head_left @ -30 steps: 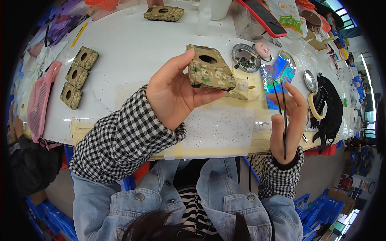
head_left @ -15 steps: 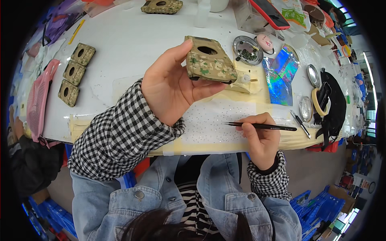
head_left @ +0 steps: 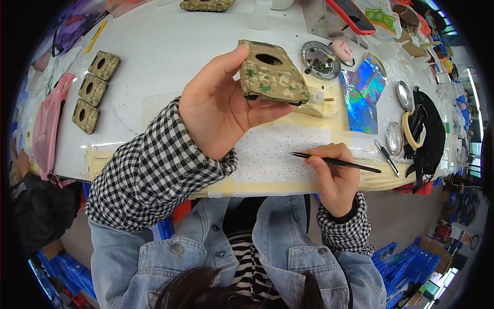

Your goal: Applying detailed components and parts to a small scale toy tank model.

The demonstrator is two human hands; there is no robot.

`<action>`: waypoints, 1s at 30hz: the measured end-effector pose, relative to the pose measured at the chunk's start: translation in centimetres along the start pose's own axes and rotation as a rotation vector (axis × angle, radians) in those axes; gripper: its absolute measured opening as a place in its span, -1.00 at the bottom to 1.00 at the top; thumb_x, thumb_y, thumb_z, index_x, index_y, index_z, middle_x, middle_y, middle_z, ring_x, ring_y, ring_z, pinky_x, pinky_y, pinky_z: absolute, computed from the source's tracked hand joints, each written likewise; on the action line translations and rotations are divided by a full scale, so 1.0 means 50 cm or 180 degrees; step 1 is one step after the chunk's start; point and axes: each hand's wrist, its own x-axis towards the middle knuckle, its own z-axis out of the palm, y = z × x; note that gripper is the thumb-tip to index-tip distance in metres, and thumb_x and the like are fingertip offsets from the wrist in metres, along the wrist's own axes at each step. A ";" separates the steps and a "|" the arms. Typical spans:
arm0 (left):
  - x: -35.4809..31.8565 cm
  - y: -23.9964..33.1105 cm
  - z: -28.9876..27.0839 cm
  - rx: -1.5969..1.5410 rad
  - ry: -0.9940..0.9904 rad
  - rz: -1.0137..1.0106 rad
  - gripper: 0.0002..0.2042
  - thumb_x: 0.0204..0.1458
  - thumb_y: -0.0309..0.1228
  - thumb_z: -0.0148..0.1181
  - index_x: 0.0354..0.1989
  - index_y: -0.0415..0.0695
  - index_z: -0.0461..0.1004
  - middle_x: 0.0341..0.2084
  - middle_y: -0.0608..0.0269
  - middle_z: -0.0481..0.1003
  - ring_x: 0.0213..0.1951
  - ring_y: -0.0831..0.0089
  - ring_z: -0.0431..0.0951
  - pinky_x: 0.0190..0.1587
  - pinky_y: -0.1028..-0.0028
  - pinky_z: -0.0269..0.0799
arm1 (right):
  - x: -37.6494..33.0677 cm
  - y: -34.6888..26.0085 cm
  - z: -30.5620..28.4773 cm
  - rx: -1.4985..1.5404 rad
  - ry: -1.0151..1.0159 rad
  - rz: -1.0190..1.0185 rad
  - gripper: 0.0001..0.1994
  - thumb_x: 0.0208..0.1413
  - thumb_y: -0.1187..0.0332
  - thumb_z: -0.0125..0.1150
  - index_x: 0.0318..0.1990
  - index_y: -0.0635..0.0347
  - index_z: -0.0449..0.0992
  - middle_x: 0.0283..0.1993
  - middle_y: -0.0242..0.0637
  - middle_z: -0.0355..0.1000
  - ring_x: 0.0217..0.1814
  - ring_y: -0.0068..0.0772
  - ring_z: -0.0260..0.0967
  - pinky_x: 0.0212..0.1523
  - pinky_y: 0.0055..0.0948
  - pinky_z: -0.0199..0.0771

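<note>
Fingers of the left hand point(head_left: 216, 110) clamp the camouflage-painted block point(head_left: 270, 72) up above the counter point(head_left: 170, 56), while the right hand point(head_left: 334, 172), now dropped low, pinches a thin brush point(head_left: 334, 162), tip just beyond its fingers over the dotted sheet point(head_left: 272, 154), likely reloading.

Left hand point(head_left: 218, 105) raised above the white table point(head_left: 164, 51), gripping a camouflage-patterned block point(head_left: 270, 74) with a round hole. Right hand point(head_left: 334, 175) lower down — pinching a thin black brush point(head_left: 334, 161), tip over a speckled sheet point(head_left: 272, 154). Three similar blocks point(head_left: 95, 92) lined up far left.
</note>
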 end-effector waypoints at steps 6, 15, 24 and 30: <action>0.000 0.000 0.000 0.0013 0.0035 0.0014 -0.49 0.23 -0.18 -0.37 0.15 -0.41 0.11 0.04 -0.37 0.25 0.02 0.01 0.41 0.00 0.33 0.50 | 0.041 -0.020 -0.018 -0.0187 -0.0444 -0.0087 -0.92 0.02 0.57 0.17 -0.33 0.39 0.42 -0.36 -0.20 0.46 -0.31 -0.50 0.40 -0.24 -0.57 0.40; 0.000 0.000 0.002 0.0111 0.0076 0.0011 -0.48 0.23 -0.17 -0.37 0.15 -0.40 0.11 0.04 -0.35 0.25 0.02 0.01 0.41 -0.01 0.33 0.50 | 0.062 -0.015 -0.022 -0.0131 -0.0614 0.0033 -0.91 0.01 0.55 0.17 -0.33 0.38 0.42 -0.36 -0.20 0.45 -0.34 -0.46 0.42 -0.29 -0.54 0.43; -0.002 0.001 0.004 0.0140 0.0094 -0.0018 -0.48 0.23 -0.17 -0.38 0.16 -0.40 0.11 0.04 -0.34 0.25 0.03 0.02 0.40 0.01 0.33 0.50 | 0.061 -0.007 -0.009 -0.0233 -0.0659 -0.0034 -0.91 0.00 0.54 0.20 -0.35 0.33 0.42 -0.42 -0.25 0.47 -0.39 -0.49 0.43 -0.34 -0.58 0.41; -0.002 0.000 0.005 0.0118 0.0108 -0.0013 -0.49 0.23 -0.17 -0.37 0.16 -0.38 0.11 0.04 -0.33 0.26 0.02 0.01 0.41 0.00 0.33 0.50 | 0.062 -0.006 -0.010 -0.0248 -0.0653 0.0020 -0.90 0.01 0.53 0.20 -0.35 0.33 0.42 -0.42 -0.24 0.47 -0.41 -0.50 0.42 -0.36 -0.58 0.40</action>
